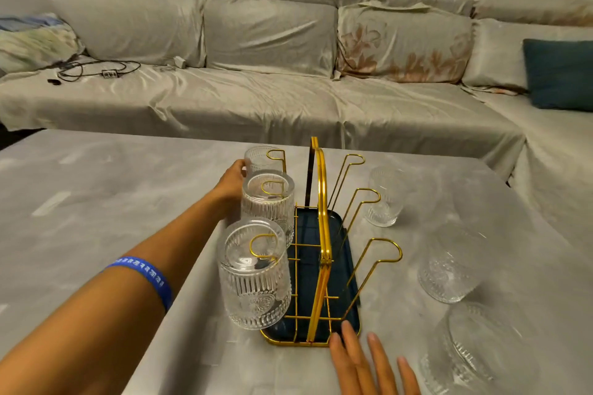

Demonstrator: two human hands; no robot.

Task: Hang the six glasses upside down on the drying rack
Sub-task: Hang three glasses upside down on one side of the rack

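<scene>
Three ribbed glasses are seen inverted on the left row of the gold wire drying rack (pixel 322 234): the near glass (pixel 255 272), the middle glass (pixel 268 202) and the far glass (pixel 261 159), each slipped over a looped prong so that water can drain into the dark blue tray (pixel 348 266) beneath. The far glass is gripped from its left side by the left hand (pixel 232 178), fingers curled round the wall; it looks to be just being seated on its prong, though full release cannot be judged. The left arm is stretched long across the grey table (pixel 96 202), a blue wristband (pixel 144 276) worn on the forearm.

The right hand (pixel 372 365) is laid flat with its fingers spread, nothing held, fingertips at the rack's near corner, probably to stop the light frame sliding.

Three prongs on the right side stand bare. Three glasses are waiting on the table to the right: one upright glass (pixel 385 197) beyond, a blurred glass (pixel 452 266) nearer, and the closest glass (pixel 478 353) by the frame's edge. Half the job is judged done.
</scene>
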